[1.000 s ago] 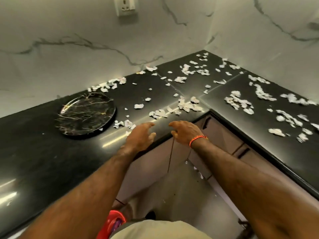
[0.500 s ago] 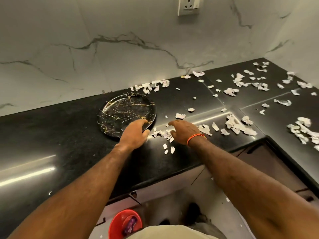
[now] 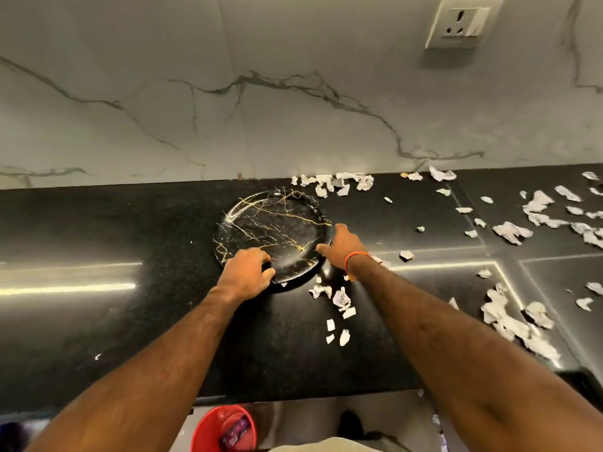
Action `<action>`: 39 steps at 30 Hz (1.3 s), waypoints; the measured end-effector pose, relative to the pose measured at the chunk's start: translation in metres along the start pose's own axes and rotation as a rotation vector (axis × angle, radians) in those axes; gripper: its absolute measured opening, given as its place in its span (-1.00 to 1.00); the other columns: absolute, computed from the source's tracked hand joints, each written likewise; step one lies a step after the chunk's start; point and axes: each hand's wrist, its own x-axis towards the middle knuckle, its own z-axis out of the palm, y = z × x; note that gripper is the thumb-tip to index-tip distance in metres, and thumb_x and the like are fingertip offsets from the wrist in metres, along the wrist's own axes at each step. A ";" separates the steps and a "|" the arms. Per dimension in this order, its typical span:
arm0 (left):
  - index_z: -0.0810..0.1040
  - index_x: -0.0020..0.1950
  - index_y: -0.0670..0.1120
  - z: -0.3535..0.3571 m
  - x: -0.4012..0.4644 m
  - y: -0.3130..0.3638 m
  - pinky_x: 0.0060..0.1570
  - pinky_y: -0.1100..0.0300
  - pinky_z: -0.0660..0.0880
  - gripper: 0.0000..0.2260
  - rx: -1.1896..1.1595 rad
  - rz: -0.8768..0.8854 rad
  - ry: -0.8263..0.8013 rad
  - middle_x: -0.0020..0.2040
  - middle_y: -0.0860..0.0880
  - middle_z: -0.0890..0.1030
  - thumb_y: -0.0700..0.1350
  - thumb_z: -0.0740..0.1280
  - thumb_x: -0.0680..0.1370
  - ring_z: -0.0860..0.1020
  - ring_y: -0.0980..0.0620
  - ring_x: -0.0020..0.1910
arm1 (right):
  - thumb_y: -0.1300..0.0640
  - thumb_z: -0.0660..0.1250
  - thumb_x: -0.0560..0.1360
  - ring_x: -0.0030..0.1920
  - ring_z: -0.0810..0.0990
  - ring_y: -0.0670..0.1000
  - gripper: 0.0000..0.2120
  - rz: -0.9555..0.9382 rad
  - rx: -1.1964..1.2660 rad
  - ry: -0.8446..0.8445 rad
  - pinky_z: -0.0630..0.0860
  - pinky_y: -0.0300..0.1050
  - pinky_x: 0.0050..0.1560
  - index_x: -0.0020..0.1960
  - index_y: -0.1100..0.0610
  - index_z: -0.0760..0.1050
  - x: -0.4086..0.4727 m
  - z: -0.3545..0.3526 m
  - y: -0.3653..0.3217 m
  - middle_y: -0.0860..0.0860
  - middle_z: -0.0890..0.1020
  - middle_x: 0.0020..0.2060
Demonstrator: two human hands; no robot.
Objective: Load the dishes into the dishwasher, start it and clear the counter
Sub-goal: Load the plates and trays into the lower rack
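A round black plate [image 3: 274, 223] with gold veins lies flat on the black counter [image 3: 98, 223], close to the marble wall. My left hand [image 3: 246, 272] rests on the plate's near rim, fingers curled over the edge. At the plate's right rim is my right hand [image 3: 342, 246], with an orange band on its wrist; thumb and fingers are spread against the edge. Torn white paper scraps [image 3: 339, 300] lie just right of the plate, and more scraps [image 3: 336, 184] lie behind it by the wall.
Many more paper scraps [image 3: 512, 318] cover the counter's right side up to the corner. A red bin [image 3: 212, 429] with a wrapper inside stands on the floor below the counter edge. A wall socket [image 3: 460, 22] sits high on the right.
My view swung left, from the counter corner toward the plate. Both hands moved from the counter edge onto the plate, left at the near rim, right at the right rim.
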 end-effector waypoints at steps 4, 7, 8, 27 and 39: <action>0.64 0.22 -0.02 0.002 0.006 -0.008 0.23 -0.05 0.52 -0.69 -0.003 0.010 0.024 0.16 0.06 0.62 0.08 0.39 0.53 0.57 0.00 0.18 | 0.11 0.44 0.41 0.08 0.64 0.19 -0.57 0.060 0.146 0.016 0.60 0.08 0.15 0.23 0.12 0.41 0.026 0.016 0.000 0.14 0.64 0.10; 0.63 0.25 -0.04 0.005 0.010 -0.011 0.36 -0.04 0.44 -0.69 0.012 0.015 0.049 0.26 0.01 0.60 0.04 0.39 0.55 0.49 -0.04 0.32 | 0.23 0.44 0.37 -0.03 0.68 0.17 -0.76 0.093 0.264 -0.010 0.65 0.09 0.04 0.04 0.15 0.57 0.038 0.022 0.005 0.12 0.70 -0.06; 0.64 0.26 -0.04 0.005 0.011 -0.011 0.39 -0.04 0.40 -0.69 0.022 0.015 0.065 0.29 -0.02 0.59 0.04 0.39 0.56 0.47 -0.05 0.36 | 0.30 0.42 0.37 -0.06 0.69 0.20 -0.85 0.100 0.364 -0.032 0.67 0.13 -0.01 -0.07 0.19 0.60 0.038 0.023 0.006 0.15 0.70 -0.13; 0.60 0.24 -0.03 -0.022 0.034 0.027 0.12 -0.05 0.61 -0.75 -0.876 -0.250 0.208 0.03 0.01 0.68 -0.05 0.39 0.56 0.66 0.02 -0.01 | 0.49 0.23 0.41 -0.14 0.65 0.15 -0.58 0.118 0.993 0.197 0.60 -0.07 -0.26 0.15 0.16 0.59 -0.091 -0.045 0.096 0.12 0.67 -0.16; 0.62 0.13 -0.10 0.021 -0.027 0.208 -0.27 0.20 0.51 -0.83 -1.116 0.046 -0.016 -0.13 0.00 0.63 -0.15 0.37 0.55 0.59 0.03 -0.16 | -0.67 0.07 0.31 0.62 -0.09 0.05 0.10 -0.085 -0.539 0.318 0.01 0.18 0.58 0.64 -0.05 -0.03 -0.261 -0.046 0.183 -0.04 -0.08 0.63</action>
